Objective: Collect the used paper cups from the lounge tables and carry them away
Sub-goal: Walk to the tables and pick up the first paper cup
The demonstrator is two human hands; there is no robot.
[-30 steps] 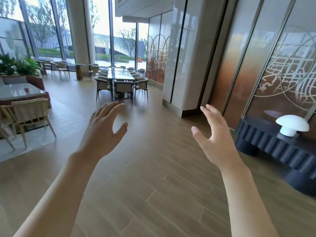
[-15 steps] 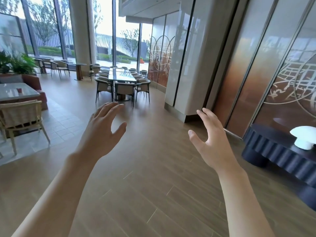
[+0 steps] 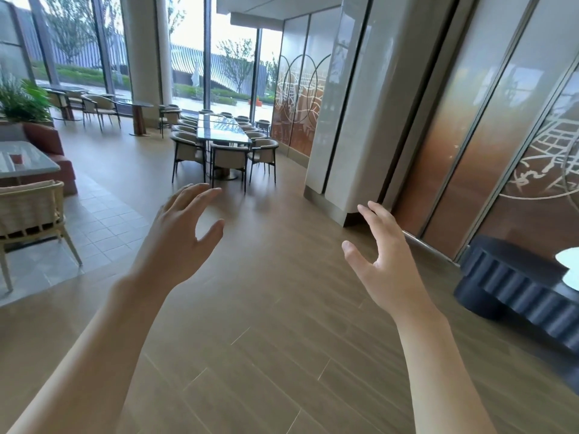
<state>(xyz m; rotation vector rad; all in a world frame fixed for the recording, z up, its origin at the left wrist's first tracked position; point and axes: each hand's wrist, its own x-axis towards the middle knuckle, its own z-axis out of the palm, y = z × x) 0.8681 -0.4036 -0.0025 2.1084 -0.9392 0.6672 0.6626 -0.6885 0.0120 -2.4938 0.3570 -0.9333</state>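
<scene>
My left hand (image 3: pixel 175 236) and my right hand (image 3: pixel 382 261) are both raised in front of me over the wooden floor, fingers spread and relaxed, holding nothing. No paper cup shows clearly in this view. A long glass-topped table (image 3: pixel 222 128) ringed with chairs stands ahead, beyond my hands. A second table (image 3: pixel 28 161) sits at the left edge with a small red thing (image 3: pixel 15 158) on it; what it is I cannot tell.
A woven chair (image 3: pixel 31 211) stands at the left by the tiled patch. A dark ribbed bench (image 3: pixel 517 286) with a white lamp (image 3: pixel 568 267) is at the right wall. A white pillar (image 3: pixel 347 120) juts out ahead right. Wooden floor stretches between.
The view has moved forward and turned slightly left: the long table is nearer and the bench with the lamp has slid toward the right edge. Both hands keep the same raised, spread pose.
</scene>
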